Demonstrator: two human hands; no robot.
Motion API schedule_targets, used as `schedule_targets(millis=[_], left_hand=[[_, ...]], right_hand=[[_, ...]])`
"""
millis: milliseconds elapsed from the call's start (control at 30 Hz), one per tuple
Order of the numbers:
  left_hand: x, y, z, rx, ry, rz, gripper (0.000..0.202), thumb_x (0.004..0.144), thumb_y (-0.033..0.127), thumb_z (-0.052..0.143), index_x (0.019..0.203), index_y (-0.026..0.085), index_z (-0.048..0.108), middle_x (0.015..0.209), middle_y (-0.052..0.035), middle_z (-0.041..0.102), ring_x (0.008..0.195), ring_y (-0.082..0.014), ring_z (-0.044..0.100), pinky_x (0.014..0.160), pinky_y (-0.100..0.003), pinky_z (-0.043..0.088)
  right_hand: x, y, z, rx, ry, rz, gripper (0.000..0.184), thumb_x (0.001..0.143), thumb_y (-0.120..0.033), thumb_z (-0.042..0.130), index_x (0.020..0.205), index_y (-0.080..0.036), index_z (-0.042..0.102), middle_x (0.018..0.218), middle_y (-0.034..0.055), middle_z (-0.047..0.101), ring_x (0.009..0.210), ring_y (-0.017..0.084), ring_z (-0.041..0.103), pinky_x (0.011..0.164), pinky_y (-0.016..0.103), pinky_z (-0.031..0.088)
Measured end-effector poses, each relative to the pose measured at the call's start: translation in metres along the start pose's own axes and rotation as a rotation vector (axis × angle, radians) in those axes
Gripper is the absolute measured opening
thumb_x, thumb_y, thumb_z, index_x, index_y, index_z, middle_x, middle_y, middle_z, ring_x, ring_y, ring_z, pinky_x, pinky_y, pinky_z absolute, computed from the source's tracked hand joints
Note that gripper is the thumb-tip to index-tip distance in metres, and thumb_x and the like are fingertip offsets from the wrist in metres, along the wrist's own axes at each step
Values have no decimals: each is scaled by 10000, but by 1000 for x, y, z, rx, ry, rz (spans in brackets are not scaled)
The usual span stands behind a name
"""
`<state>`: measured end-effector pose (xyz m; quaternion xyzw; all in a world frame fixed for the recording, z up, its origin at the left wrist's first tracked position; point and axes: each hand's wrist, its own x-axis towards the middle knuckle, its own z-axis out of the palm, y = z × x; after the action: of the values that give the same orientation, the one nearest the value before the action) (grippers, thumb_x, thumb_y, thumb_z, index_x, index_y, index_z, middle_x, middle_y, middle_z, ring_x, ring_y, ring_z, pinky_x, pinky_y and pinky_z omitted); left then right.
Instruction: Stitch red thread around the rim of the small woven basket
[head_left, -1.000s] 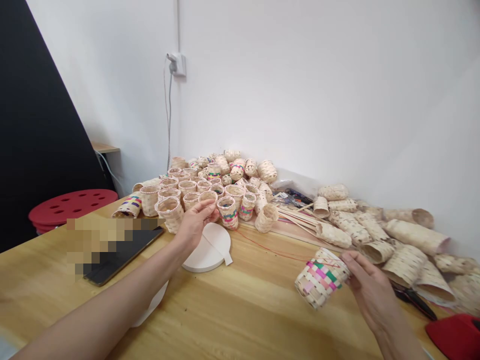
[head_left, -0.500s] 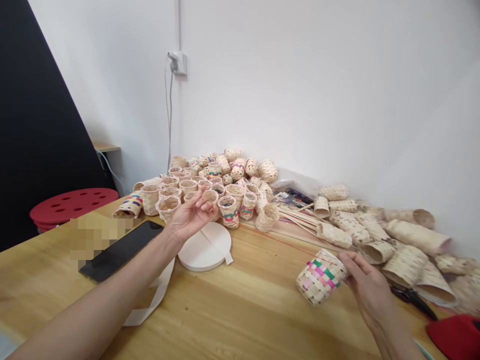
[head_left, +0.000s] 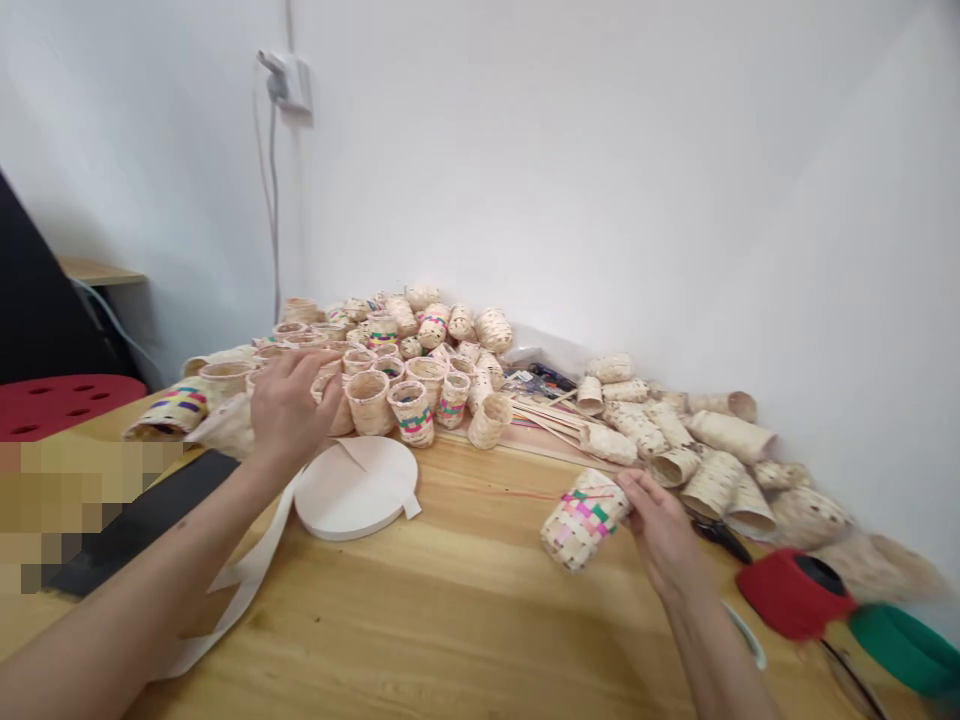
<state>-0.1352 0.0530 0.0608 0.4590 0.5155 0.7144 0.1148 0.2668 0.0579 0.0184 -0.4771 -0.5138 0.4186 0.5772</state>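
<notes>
My right hand (head_left: 664, 525) grips the rim of a small woven basket (head_left: 585, 520). The basket lies tilted above the table and has pink, green and white bands. A red thread crosses its side near the rim. Over at the left, my left hand (head_left: 292, 410) is raised in front of the standing baskets, its fingers curled. What those fingers hold, if anything, is blurred and hidden. A roll of white tape (head_left: 356, 490) lies flat on the table beside my left hand, its loose strip (head_left: 251, 590) trailing under my forearm.
Many baskets (head_left: 367, 400) are heaped along the wall. Plain woven tubes (head_left: 712, 485) lie at the right, with thin wooden strips (head_left: 551, 425) between. Black-handled scissors (head_left: 720, 540), a red roll (head_left: 791, 595) and a green roll (head_left: 907, 645) sit nearer. A dark phone (head_left: 142, 525) lies left.
My left hand has moved left and up, away from the held basket, and turned over. My right hand keeps its grip on the basket. The view has swung to the right.
</notes>
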Motion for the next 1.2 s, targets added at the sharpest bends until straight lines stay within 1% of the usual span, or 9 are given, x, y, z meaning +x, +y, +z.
schedule_targets(millis=[67,133,267,467,667,867,1000,1100,1200], left_hand=[[-19,15,9,188,-83,235,236,731,216,668,966,202,684,1096,-39,619,1149,-253,470,1020,-362,318],[-45,29,21,276,-372,403,236,808,243,593,1026,199,673,983,-36,672,910,-196,595,888,-328,428],[-93,42,42,95,-903,229,264,863,262,534,1081,183,662,1023,-54,701,713,-126,607,607,-205,459],[-116,35,50,-67,-1195,-21,250,884,297,532,1033,166,683,975,-51,703,828,-148,611,707,-209,447],[-126,36,56,-99,-1241,-160,189,852,259,575,870,114,695,727,-13,620,662,-112,530,590,-180,393],[-131,47,53,-267,-1388,-111,157,853,227,593,852,124,712,808,-31,649,743,-121,577,681,-185,429],[-128,44,54,-229,-1311,-227,187,834,273,608,813,111,699,771,-35,640,692,-120,553,639,-197,418],[-124,38,55,-256,-1295,-332,234,811,332,632,776,106,682,726,-24,621,652,-109,519,607,-197,400],[-120,35,54,-322,-1343,-388,271,787,382,662,772,112,684,694,-13,604,645,-107,507,610,-203,396]], right_hand=[[-8,-3,11,-23,-73,16,359,670,-496,724,655,-173,569,575,-33,471,532,102,385,486,209,307],[-19,-6,24,-52,-187,37,355,699,-489,707,658,-166,566,587,-26,479,546,104,390,508,216,317],[-40,-10,51,-141,-501,49,333,810,-472,611,696,-166,548,626,-24,470,583,105,392,542,219,316],[-58,-14,71,-107,-677,60,317,841,-462,576,722,-173,520,654,-28,451,610,104,382,562,222,312],[-65,-9,77,-65,-638,40,283,855,-421,571,729,-171,537,671,-27,463,625,102,394,564,217,317],[-50,-2,73,236,-241,189,299,732,-436,700,702,-178,553,720,-18,547,594,95,488,478,192,353],[-38,-12,60,420,-147,289,326,661,-407,754,784,-214,523,740,-14,582,693,129,581,395,153,289],[-34,-20,51,507,-256,337,275,706,-349,727,831,-220,520,551,-80,402,432,71,393,341,142,204],[-21,-16,32,394,-179,256,220,767,-340,673,798,-213,496,519,-102,272,381,56,232,332,144,215]])
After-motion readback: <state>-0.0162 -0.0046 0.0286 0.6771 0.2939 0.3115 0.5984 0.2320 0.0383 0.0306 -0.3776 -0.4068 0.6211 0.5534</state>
